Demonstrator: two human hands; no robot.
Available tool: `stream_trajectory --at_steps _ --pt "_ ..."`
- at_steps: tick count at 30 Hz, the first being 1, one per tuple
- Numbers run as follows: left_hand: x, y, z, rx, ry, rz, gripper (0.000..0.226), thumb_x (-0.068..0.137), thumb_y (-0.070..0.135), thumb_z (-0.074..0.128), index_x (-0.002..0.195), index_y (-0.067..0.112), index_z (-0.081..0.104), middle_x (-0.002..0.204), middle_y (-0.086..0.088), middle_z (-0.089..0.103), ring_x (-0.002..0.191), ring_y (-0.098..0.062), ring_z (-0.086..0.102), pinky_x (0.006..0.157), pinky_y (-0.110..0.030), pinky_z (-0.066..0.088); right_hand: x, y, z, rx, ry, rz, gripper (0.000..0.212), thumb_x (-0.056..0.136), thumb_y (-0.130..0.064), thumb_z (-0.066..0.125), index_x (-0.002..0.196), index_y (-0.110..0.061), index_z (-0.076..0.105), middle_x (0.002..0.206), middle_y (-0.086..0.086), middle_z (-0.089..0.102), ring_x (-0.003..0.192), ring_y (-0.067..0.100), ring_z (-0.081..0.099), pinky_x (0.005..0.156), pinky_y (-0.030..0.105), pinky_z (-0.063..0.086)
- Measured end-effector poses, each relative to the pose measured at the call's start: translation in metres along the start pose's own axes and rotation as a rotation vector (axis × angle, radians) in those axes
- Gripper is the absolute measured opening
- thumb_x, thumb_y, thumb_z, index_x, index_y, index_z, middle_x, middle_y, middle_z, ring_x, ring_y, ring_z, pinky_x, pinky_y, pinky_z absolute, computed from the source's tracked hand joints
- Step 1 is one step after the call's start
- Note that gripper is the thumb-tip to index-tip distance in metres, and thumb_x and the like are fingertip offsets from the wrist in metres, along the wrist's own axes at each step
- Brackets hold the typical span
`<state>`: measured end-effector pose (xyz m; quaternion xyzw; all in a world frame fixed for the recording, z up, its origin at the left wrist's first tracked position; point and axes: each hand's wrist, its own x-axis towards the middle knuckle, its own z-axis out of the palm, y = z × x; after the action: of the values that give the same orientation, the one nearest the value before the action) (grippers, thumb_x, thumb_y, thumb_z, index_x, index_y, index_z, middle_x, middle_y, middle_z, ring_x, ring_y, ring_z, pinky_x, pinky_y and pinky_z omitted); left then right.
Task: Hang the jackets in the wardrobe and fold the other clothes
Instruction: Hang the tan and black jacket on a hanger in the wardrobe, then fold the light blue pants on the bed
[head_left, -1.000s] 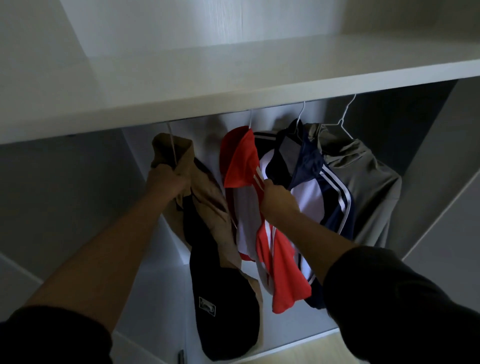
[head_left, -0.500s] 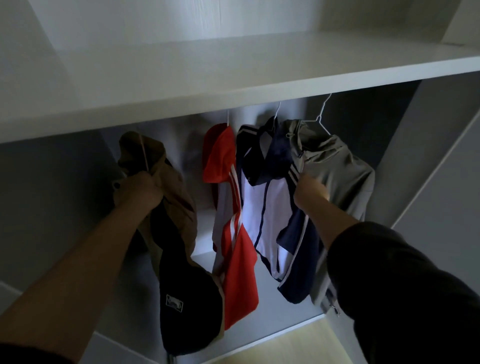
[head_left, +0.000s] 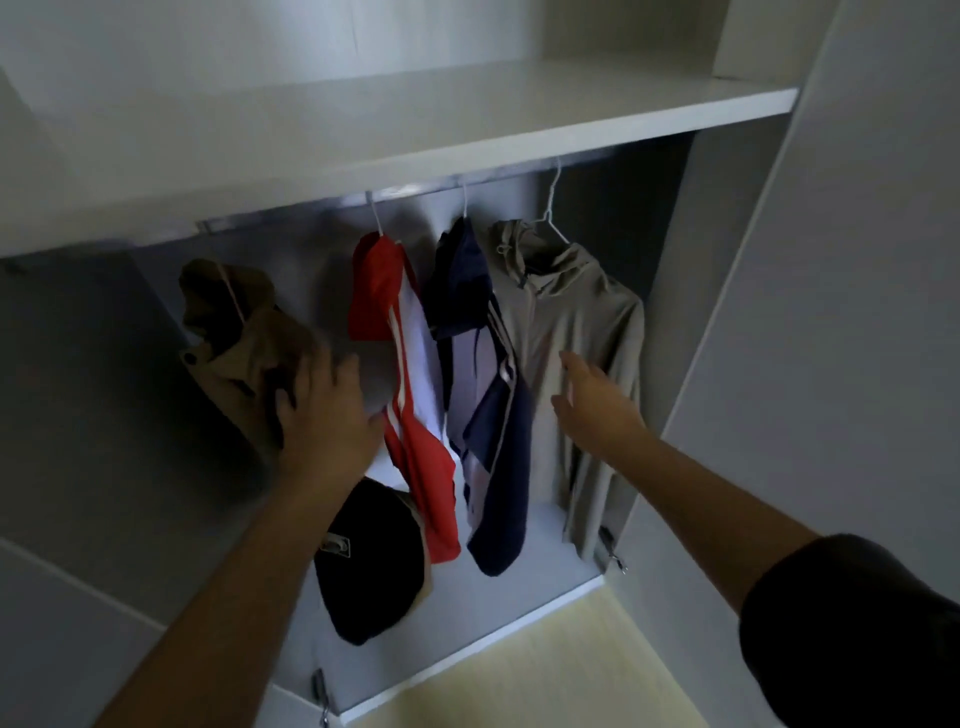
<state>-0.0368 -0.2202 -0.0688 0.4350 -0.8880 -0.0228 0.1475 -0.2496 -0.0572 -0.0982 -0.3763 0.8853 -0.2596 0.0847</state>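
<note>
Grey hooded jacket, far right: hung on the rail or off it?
Hung. The hook of its white hanger rises to the rail, and the grey hooded jacket drapes straight down. The right hand is open.

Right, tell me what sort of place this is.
The inside of a white wardrobe, probably in a bedroom: a hanging rail under a shelf, a red and white jacket and a grey hooded jacket on hangers, pale wood floor below.
</note>
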Motion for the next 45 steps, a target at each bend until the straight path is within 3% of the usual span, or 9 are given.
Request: stream_trajectory --at_steps 4,8,16,20,25,29,33,37,45 --pt "-0.095 0.1 0.011 -0.366 0.029 0.279 0.045 0.081 0.019 0.068 0.124 0.012 0.056 0.13 -0.01 0.054 0.121 -0.031 0.049 0.102 -0.044 0.031 -0.127 0.068 -0.043 0.103 0.122 0.035 0.054 0.094 -0.019 0.053 0.145 -0.017 0.034 0.135 0.011 0.052 0.112 0.027 0.057 0.091 0.031 0.045" --pt "-0.214 0.215 0.019 -0.692 -0.032 0.549 0.018 0.081 0.004 0.068 0.099 0.006 0.068 0.101 -0.008 0.066 0.097 -0.029 0.062 0.087 -0.036 0.047 -0.283 0.15 -0.086 0.188 0.32 0.236 0.044 0.095 -0.018 0.052 0.137 -0.023 0.043 0.124 -0.001 0.056 0.098 0.012 0.057 0.083 0.024 0.043" --pt "-0.454 0.433 0.003 -0.937 -0.488 1.077 0.011 0.086 0.009 0.062 0.093 0.016 0.068 0.095 0.01 0.065 0.094 -0.006 0.06 0.082 -0.018 0.044 -0.57 0.281 -0.173 0.276 0.748 0.78 0.034 0.095 -0.014 0.049 0.127 -0.022 0.051 0.117 -0.009 0.057 0.087 -0.005 0.054 0.079 0.02 0.04" --pt "-0.567 0.513 -0.003 -0.923 -0.721 1.336 0.008 0.088 0.014 0.062 0.09 0.017 0.069 0.089 0.011 0.068 0.085 -0.002 0.061 0.078 -0.018 0.047 -0.694 0.317 -0.199 0.243 0.956 1.012 0.03 0.092 -0.013 0.049 0.119 -0.023 0.058 0.11 -0.014 0.057 0.082 -0.01 0.052 0.071 0.011 0.038" --pt "-0.708 0.591 0.0 -0.864 -0.971 1.577 0.009 0.087 0.016 0.062 0.084 0.023 0.069 0.077 0.011 0.068 0.071 -0.007 0.061 0.067 -0.023 0.048 -0.829 0.356 -0.201 0.27 1.198 1.327 0.031 0.086 -0.008 0.049 0.11 -0.021 0.064 0.101 -0.009 0.062 0.079 0.004 0.055 0.072 0.019 0.041" --pt "-0.805 0.661 0.014 -0.803 -1.12 1.74 0.011 0.087 0.017 0.061 0.084 0.026 0.067 0.078 0.012 0.068 0.069 -0.002 0.058 0.066 -0.021 0.047 -0.913 0.406 -0.211 0.287 1.311 1.487 0.024 0.091 -0.012 0.049 0.102 -0.031 0.06 0.089 -0.019 0.056 0.072 -0.005 0.054 0.054 0.005 0.037" --pt "-0.896 0.753 0.03 -0.728 -1.22 1.845 0.012 0.087 0.017 0.061 0.083 0.027 0.067 0.075 0.013 0.066 0.066 0.001 0.057 0.063 -0.018 0.043 -0.984 0.479 -0.234 0.313 1.392 1.628 0.024 0.092 -0.013 0.048 0.104 -0.028 0.062 0.096 -0.01 0.058 0.076 -0.001 0.053 0.058 0.013 0.036" --pt "-0.98 0.845 0.029 -0.62 -1.306 1.919 0.011 0.088 0.018 0.059 0.085 0.025 0.068 0.079 0.01 0.069 0.074 -0.007 0.063 0.071 -0.026 0.051 -1.049 0.54 -0.262 0.342 1.415 1.737 0.023 0.092 -0.014 0.048 0.099 -0.033 0.059 0.102 -0.013 0.058 0.081 -0.006 0.052 0.063 0.008 0.035" --pt "-1.13 0.958 0.038 -0.387 -1.322 2.108 0.012 0.089 0.02 0.059 0.085 0.027 0.068 0.075 0.014 0.065 0.067 0.001 0.057 0.058 -0.013 0.041 -1.196 0.625 -0.291 0.401 1.43 1.87 0.022 0.095 -0.015 0.045 0.107 -0.026 0.06 0.106 -0.012 0.055 0.08 -0.002 0.053 0.056 0.017 0.039"
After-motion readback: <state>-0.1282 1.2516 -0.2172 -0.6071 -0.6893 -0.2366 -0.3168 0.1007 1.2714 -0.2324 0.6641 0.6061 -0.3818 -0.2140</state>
